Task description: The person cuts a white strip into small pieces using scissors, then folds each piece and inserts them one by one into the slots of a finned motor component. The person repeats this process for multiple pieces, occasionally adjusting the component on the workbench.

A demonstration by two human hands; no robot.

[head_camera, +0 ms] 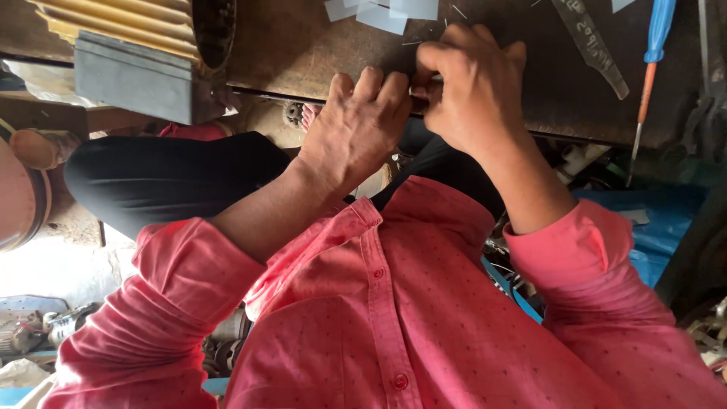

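Rusty brown bench [303,45], both our hands up at its near edge, close together and touching

Left hand [356,129]: back to camera, fingers curled over toward the right one, tips hidden. We can't tell if it pinches anything or just braces on the edge

Right hand [473,87]: fingers bunched tight, thumb side pressed onto a small piece [422,89] that shows only as a pale sliver between the two hands. What it is we can't tell, too little of it shows

Piece sits right at the bench edge, above our black-trousered knee [166,178]

Around it:
- pale slips [382,14] lying flat on the bench, just beyond the hands
- clear ruler [594,45] further right, angled
- blue-handled screwdriver [653,53] right of the ruler, tip toward us, well apart from the hands
- ribbed yellow housing [113,23] far left, grey block [129,76] in front of it

Our read on the step: fine two-handed work on the piece, right hand doing the pinching, left steadying. Looks mid-step, nothing set down

Whatever move follows calls for keeping the right-hand pinch firm and the left planted, since the piece is tiny, sits at the edge and has only clutter and floor below it
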